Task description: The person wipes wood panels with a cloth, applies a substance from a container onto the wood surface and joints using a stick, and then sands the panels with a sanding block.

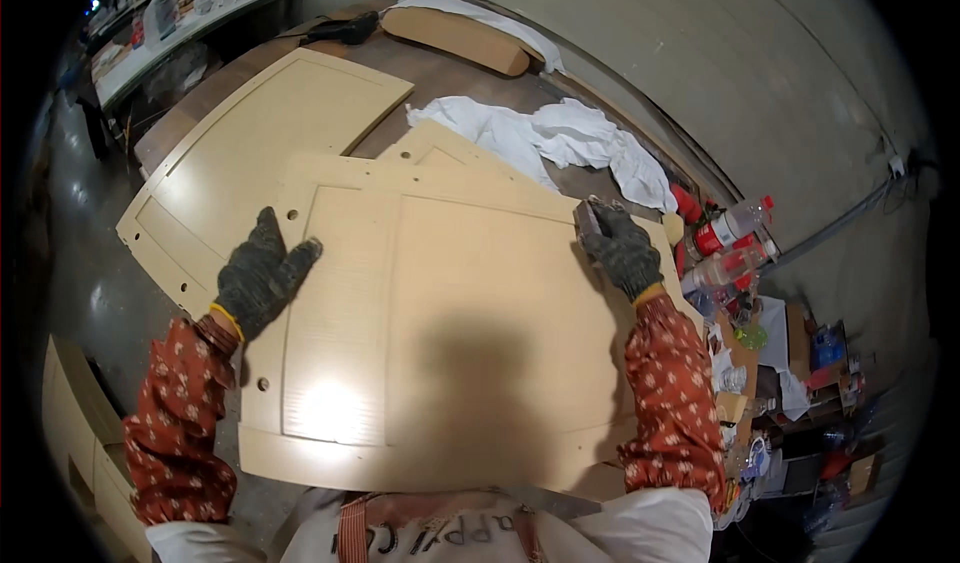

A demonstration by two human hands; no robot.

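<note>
Right hand (622,251) in dark glove grips a small sanding block (588,217) pressed on the beige door panel (470,323) at approx 2 o'clock, left hand (262,273) lies flat, fingers spread, at 9 o'clock, w/ white cloth (560,138) beyond at 12.

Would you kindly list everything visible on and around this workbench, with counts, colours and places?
Panel door: one, cream, front, under both hands.
Further panels: at least two, cream, behind it.
White cloths: a heap, far right.
Plastic bottles: several, clear with red, right edge.
Cushion: one, tan, far end.
Sanding block: one, grey, in right hand.
Left hand: dark glove, flat on door.
Right hand: dark glove, gripping block.
</note>
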